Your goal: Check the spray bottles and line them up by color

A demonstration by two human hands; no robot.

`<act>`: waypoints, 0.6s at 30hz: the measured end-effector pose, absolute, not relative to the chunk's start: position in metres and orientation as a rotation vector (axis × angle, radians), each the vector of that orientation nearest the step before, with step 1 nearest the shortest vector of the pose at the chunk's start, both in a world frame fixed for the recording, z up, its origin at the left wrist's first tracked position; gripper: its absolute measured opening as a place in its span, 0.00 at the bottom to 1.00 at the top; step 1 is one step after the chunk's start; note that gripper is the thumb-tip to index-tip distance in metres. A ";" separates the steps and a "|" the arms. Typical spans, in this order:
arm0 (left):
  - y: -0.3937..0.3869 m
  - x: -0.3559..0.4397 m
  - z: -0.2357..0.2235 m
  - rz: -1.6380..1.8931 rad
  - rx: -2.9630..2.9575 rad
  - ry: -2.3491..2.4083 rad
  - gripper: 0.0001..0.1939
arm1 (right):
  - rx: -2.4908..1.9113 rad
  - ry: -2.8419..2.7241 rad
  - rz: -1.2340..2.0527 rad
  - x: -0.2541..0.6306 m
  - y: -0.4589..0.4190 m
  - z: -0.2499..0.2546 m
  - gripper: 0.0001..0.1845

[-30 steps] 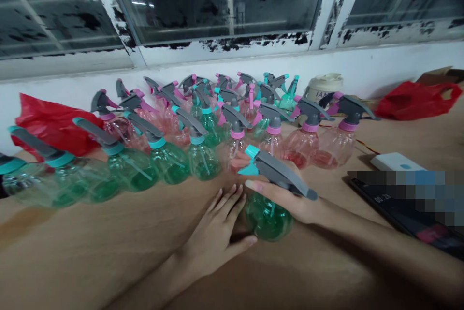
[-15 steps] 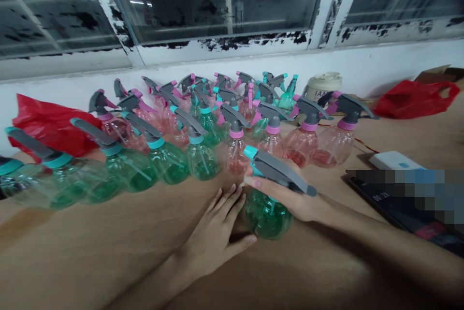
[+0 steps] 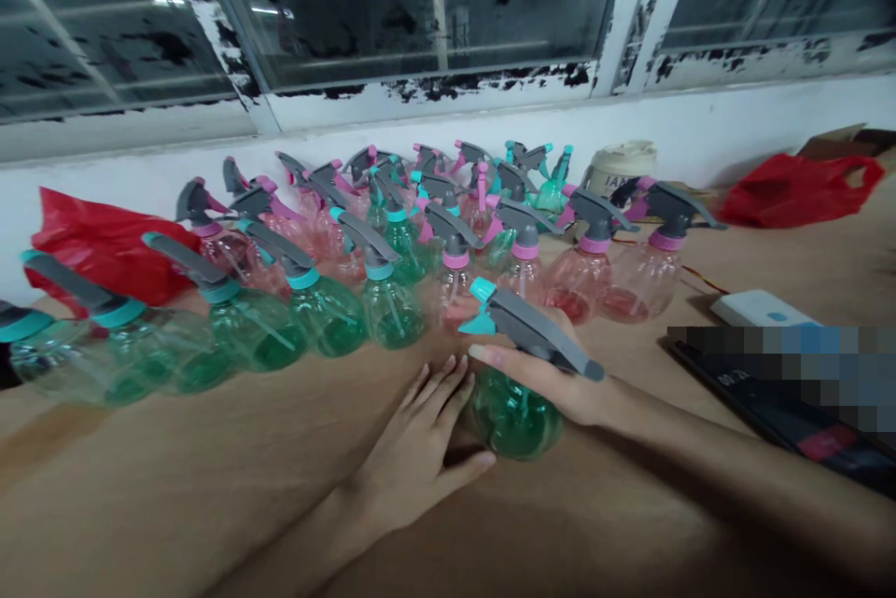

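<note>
Spray bottle (image 3: 518, 421), head fitted and green liquid inside, stands within the right hand's (image 3: 567, 383) closed grip; the left hand (image 3: 413, 453) lies spread beside it. Whether the bottles (image 3: 396, 318) beyond the grip were sprayed, I cannot tell. Its trigger (image 3: 479, 325), pulled in earlier, now juts forward.

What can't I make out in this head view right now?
All in the head view:
- Neck of the held green bottle: behind the right hand.
- Leftmost bottle: spray head cut off by the left edge.
- White tub: rest of its lettering, behind spray heads.
- Phone: upper part under pixelation, far end past the right edge.
</note>
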State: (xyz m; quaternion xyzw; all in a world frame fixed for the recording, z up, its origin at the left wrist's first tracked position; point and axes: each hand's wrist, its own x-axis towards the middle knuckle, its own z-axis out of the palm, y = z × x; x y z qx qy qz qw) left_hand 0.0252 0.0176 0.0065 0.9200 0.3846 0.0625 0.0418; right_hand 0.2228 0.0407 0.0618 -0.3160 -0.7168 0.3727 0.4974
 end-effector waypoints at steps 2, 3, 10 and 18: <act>0.018 0.025 0.006 0.185 2.811 1.178 0.38 | -0.794 -1.739 0.864 0.223 0.041 0.061 0.10; 0.018 0.025 0.006 0.184 2.807 1.181 0.38 | -0.807 -1.745 0.849 0.223 0.042 0.061 0.09; 0.018 0.025 0.006 0.181 2.809 1.181 0.38 | -0.810 -1.757 0.818 0.224 0.042 0.060 0.09; 0.018 0.025 0.006 0.163 2.803 1.178 0.38 | -0.795 -1.757 0.921 0.223 0.040 0.061 0.14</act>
